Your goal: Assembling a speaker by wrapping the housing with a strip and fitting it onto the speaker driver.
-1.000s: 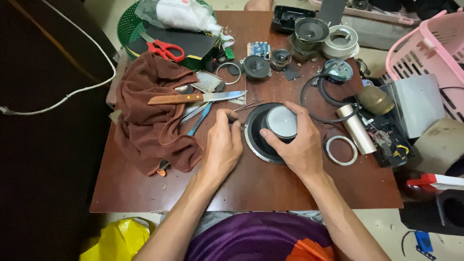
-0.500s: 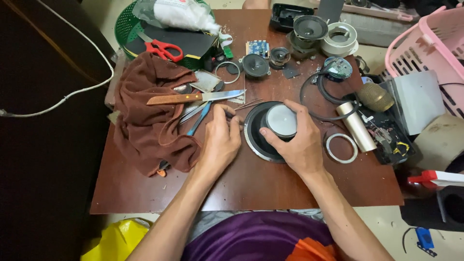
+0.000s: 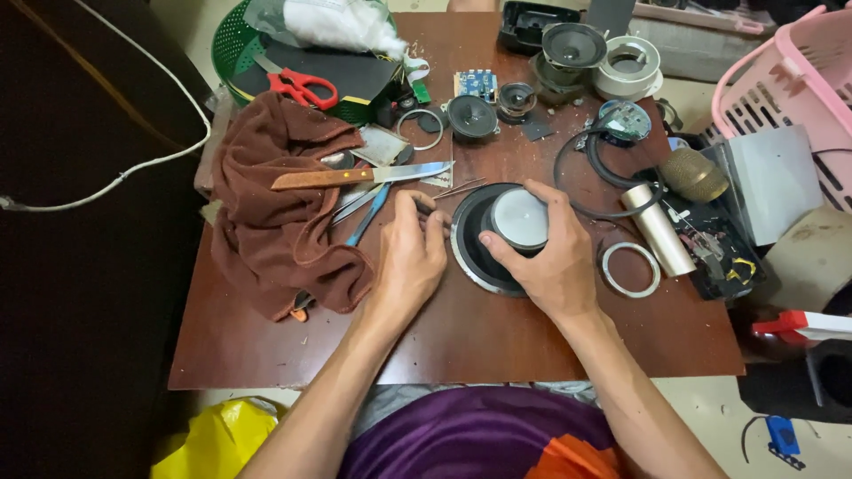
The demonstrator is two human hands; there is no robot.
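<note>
Metal-magnet speaker driver (image 3: 497, 235), mid-tabletop, looks heavy, its cone fragile; right hand (image 3: 546, 257) grips the magnet, left hand (image 3: 410, 257) fingers curl closed at the rim.

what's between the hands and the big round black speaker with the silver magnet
Nothing visible. The right hand already grips the silver magnet of the big round black speaker, and the left hand rests at the speaker's left rim.
</note>
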